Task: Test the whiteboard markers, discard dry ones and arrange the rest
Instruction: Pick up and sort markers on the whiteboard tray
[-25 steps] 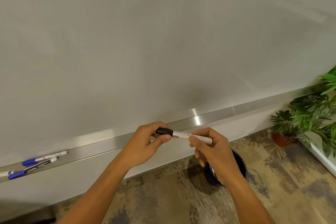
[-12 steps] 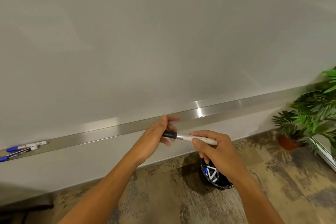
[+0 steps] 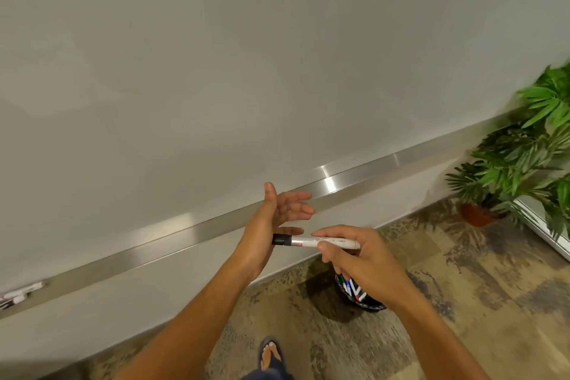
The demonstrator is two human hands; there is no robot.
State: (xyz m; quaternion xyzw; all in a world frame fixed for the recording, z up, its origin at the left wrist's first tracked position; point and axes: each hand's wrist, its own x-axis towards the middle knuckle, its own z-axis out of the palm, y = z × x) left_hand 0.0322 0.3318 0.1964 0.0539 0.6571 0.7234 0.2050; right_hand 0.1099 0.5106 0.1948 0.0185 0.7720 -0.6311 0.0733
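At the lower centre of the frame, the right hand (image 3: pixel 364 256) is clamped on the white marker (image 3: pixel 314 241). Its black cap (image 3: pixel 281 239) touches the left hand (image 3: pixel 271 219), whose fingers are spread apart. A black bin (image 3: pixel 361 296) with markers stands below.

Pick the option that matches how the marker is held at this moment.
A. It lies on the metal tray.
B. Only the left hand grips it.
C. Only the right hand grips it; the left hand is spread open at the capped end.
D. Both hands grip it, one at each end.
C: the right hand pinches the barrel of the marker, while the left hand has its fingers spread open beside the black cap, not closed around it.
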